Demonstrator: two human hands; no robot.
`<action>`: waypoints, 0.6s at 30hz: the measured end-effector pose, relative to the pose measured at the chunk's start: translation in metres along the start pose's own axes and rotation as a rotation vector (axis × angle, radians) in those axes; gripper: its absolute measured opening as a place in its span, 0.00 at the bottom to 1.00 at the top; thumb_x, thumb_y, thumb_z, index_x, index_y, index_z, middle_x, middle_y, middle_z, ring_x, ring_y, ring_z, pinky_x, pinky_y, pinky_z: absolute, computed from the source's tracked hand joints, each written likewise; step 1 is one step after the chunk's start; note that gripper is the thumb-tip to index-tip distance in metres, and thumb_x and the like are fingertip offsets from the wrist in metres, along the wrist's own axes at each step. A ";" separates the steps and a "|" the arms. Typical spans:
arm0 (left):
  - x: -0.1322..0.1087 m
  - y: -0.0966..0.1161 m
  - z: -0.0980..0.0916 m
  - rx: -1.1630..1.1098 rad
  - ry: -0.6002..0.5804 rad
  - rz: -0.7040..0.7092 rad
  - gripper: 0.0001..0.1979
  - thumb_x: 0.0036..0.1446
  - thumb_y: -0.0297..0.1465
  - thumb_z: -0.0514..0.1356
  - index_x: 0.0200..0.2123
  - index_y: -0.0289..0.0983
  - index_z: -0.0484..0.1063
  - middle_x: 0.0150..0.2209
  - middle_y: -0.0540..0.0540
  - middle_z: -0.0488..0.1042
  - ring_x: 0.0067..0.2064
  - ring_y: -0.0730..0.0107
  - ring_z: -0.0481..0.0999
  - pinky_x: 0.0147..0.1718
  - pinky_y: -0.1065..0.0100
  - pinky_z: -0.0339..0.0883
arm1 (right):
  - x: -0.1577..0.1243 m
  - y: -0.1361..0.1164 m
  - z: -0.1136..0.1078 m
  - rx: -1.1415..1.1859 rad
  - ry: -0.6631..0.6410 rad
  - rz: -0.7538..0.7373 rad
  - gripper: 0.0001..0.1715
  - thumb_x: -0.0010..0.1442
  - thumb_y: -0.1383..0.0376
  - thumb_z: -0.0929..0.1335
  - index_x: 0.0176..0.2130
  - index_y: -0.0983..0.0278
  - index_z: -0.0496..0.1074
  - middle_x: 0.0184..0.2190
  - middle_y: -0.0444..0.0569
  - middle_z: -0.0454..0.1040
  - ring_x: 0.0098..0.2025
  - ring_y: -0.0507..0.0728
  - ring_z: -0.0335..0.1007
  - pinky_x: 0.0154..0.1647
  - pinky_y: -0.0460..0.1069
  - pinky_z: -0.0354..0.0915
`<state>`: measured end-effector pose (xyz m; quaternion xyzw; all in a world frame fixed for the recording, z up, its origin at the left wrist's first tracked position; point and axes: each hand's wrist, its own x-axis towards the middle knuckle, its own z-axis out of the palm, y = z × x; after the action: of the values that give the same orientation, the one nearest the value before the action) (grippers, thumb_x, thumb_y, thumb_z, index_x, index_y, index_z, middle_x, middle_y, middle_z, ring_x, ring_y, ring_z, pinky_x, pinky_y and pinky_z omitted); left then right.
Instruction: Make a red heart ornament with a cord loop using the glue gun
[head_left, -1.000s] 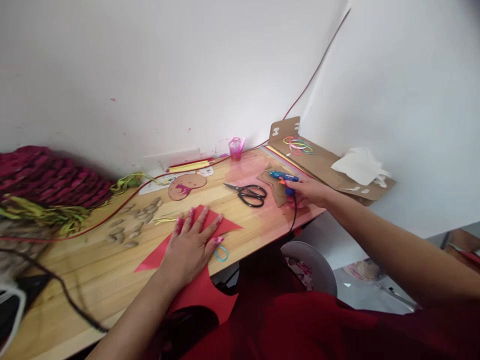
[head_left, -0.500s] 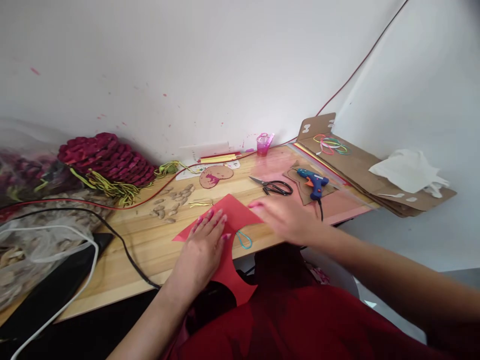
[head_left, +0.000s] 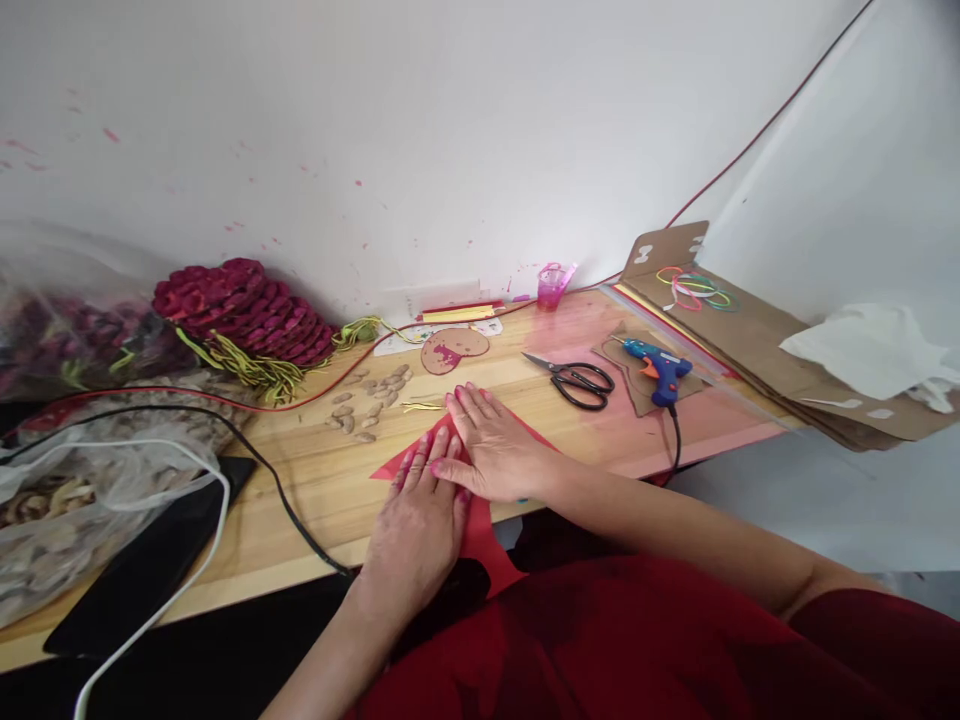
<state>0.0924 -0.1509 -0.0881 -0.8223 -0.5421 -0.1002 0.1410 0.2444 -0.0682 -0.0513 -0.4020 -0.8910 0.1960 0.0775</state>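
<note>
Red paper [head_left: 480, 540] with a curved cut edge lies on the wooden table, its lower end hanging past the front edge. My left hand [head_left: 424, 510] rests flat on it, fingers stretched out. Beside it, my right hand [head_left: 491, 445] also presses flat on the paper, its thumb touching the left fingers. Both hands hide the middle of the sheet. Black-handled scissors [head_left: 577, 383] lie to the right of the paper. Just beyond the fingertips are some yellow strings [head_left: 422, 406] and several peanuts [head_left: 375, 395].
A blue glue gun [head_left: 656, 370] lies on cut cardboard at right, near stacked brown cardboard [head_left: 757, 340]. A pink cup [head_left: 551, 288] stands by the wall. Dark red bundled pieces [head_left: 244, 310], a plastic bag [head_left: 37, 540] and cables [head_left: 270, 510] fill the left side.
My right hand has moved left from the paper's right corner and now lies flat beside my left hand. The left hand stays on the paper. The view has shifted slightly left.
</note>
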 end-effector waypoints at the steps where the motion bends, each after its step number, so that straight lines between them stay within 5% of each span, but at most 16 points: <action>1: -0.001 0.000 0.000 -0.005 0.008 -0.017 0.27 0.68 0.32 0.48 0.66 0.26 0.60 0.67 0.33 0.59 0.69 0.48 0.57 0.63 0.51 0.61 | 0.000 0.002 0.000 -0.026 0.009 0.008 0.62 0.62 0.34 0.52 0.71 0.82 0.43 0.72 0.69 0.37 0.75 0.69 0.27 0.73 0.63 0.33; 18: -0.004 -0.001 0.005 -0.100 0.081 -0.039 0.27 0.68 0.33 0.48 0.66 0.27 0.61 0.67 0.34 0.59 0.67 0.50 0.62 0.63 0.51 0.60 | -0.046 0.018 0.006 -0.194 0.114 0.166 0.63 0.61 0.33 0.53 0.71 0.80 0.45 0.72 0.68 0.39 0.75 0.69 0.29 0.72 0.63 0.36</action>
<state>0.0906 -0.1519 -0.0941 -0.8128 -0.5462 -0.1632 0.1195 0.2850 -0.0933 -0.0633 -0.4905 -0.8636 0.0915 0.0720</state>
